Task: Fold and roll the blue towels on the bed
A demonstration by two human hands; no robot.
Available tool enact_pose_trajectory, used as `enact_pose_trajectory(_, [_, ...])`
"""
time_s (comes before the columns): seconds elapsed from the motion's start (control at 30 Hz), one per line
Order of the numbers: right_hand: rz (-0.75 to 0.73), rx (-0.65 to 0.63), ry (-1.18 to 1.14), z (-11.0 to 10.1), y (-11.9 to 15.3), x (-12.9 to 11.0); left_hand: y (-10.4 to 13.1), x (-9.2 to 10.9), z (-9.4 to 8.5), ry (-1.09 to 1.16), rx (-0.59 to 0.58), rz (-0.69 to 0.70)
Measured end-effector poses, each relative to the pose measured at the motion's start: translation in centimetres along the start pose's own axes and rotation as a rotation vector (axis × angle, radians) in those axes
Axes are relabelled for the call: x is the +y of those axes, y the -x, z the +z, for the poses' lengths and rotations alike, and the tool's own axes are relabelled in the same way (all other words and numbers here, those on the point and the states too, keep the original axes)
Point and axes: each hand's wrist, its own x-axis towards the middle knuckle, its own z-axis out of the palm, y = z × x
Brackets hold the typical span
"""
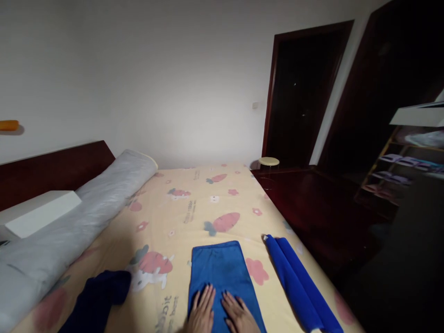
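A blue cloth [218, 266] lies spread flat on the bed, its far edge straight and its near end cut off by the bottom of the view. My left hand [202, 311] rests palm down on its left part, fingers stretched out. Beside it, my right hand [239, 314] also lies flat on the cloth, fingers extended and slightly spread. To the right is a rolled or folded bright blue cloth [294, 282]. A crumpled dark blue cloth [100, 296] sits to the left, apart from both hands.
The bed sheet [197, 203] has carrot and rabbit prints. A long grey bedding roll [104, 203] and a white box [45, 210] lie along the headboard [52, 169]. Beyond the bed are a stool [268, 161], a door [305, 92] and a shoe rack [398, 162].
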Motion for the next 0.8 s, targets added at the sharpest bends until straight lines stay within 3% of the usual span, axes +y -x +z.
enact_pose_trajectory(0.07, [-0.071,-0.032,-0.031,0.4,-1.8,-0.1,-1.5,1.2,1.8,0.030,0.043,0.032])
enact_pose_trajectory(0.13, [0.006,-0.026,-0.031,-0.2,-2.8,1.0,-2.0,0.9,3.0,0.043,0.064,0.001])
enact_pose_trajectory(0.27, [0.338,0.007,0.025,-2.9,-2.5,5.1,-1.0,-2.8,3.1,-0.006,0.015,-0.187])
enact_pose_trajectory(0.37, [0.439,0.035,0.064,-3.9,-1.8,6.8,-0.4,-5.1,2.3,-0.066,0.036,-0.319])
enact_pose_trajectory(0.43, [0.415,0.065,0.067,-3.4,-1.7,6.4,-0.8,-5.3,1.9,-0.082,0.053,-0.289])
enact_pose_trajectory(0.5, [0.294,0.050,0.030,-2.3,-2.2,5.1,-1.7,-4.4,1.8,-0.066,0.046,-0.174])
enact_pose_trajectory(0.6, [0.026,-0.068,-0.077,-1.1,-3.6,2.8,-3.6,-2.2,2.1,0.012,0.007,0.031])
enact_pose_trajectory(0.67, [-0.061,-0.135,-0.128,-1.3,-4.7,2.1,-4.8,-1.2,2.5,0.075,-0.022,0.083])
enact_pose_trajectory(0.73, [-0.014,-0.157,-0.132,-2.4,-5.5,2.7,-5.6,-1.3,3.0,0.132,-0.058,0.051])
enact_pose_trajectory(0.8, [0.130,-0.142,-0.091,-4.0,-5.9,4.5,-5.9,-2.5,3.5,0.150,-0.092,-0.088])
